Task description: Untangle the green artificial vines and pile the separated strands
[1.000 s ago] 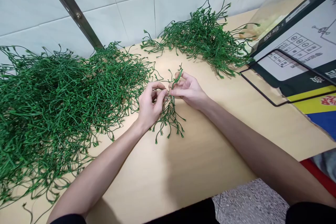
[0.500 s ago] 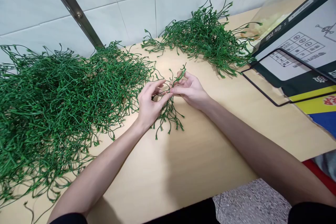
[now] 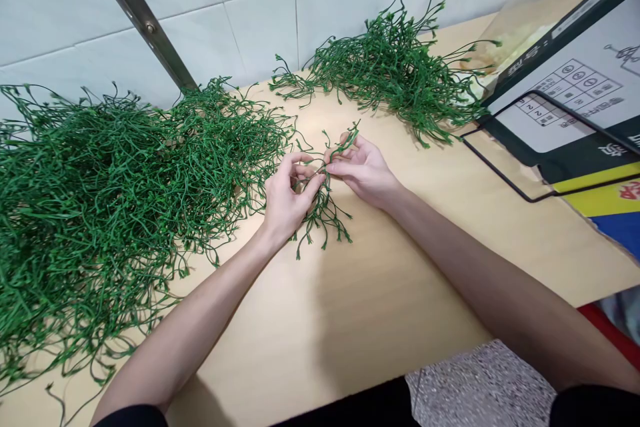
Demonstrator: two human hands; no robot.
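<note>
Between my hands, over the middle of the table (image 3: 280, 340), is a small bunch of green plastic stems (image 3: 326, 212) with little forked tips. My left hand (image 3: 290, 190) pinches the bunch from the left, thumb against fingers. My right hand (image 3: 363, 170) is closed on some stems of the same bunch, their tips rising above its fingers. The fingertips of both hands nearly meet at the middle of the stems. To the left spreads a large heap of similar green stems (image 3: 125, 193), reaching close to my left hand. A smaller pile of stems (image 3: 400, 73) lies behind my right hand.
A printed cardboard box (image 3: 575, 100) stands at the right with a black wire frame (image 3: 505, 170) before it. Behind the box is a clear jar (image 3: 525, 20). A metal post (image 3: 145, 23) rises by the tiled wall (image 3: 260, 27). Speckled floor (image 3: 465, 387) shows below the table edge.
My fingertips have drawn slightly apart, with more stem showing between them. My right hand has shifted a little to the right, and the hanging tips have risen slightly.
</note>
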